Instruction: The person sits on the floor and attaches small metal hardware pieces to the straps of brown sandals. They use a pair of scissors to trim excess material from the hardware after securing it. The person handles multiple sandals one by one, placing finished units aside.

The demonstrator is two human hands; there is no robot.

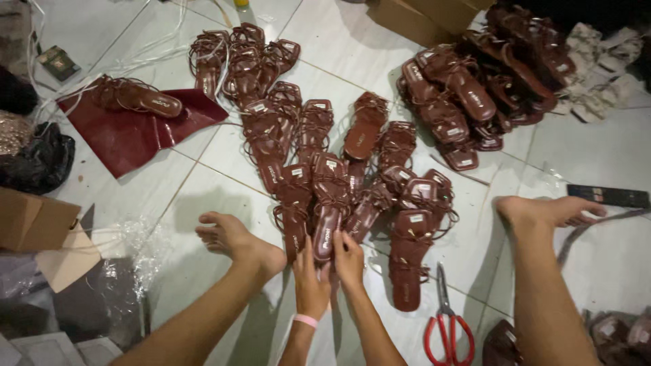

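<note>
Both hands, left and right, grip closed on one brown sandal on pale tiled floor.

My hands are covering the heel end of the sandal I am touching. The right edge is cutting off the remote, the bottom edge the sandals at the corner. The far pile is lying in shadow, its straps blurring together.

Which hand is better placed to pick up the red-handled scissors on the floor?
Probably the right hand: the red-handled scissors lie on its side, while the left hand sits farther off. Both hands rest on one brown sandal.
</note>
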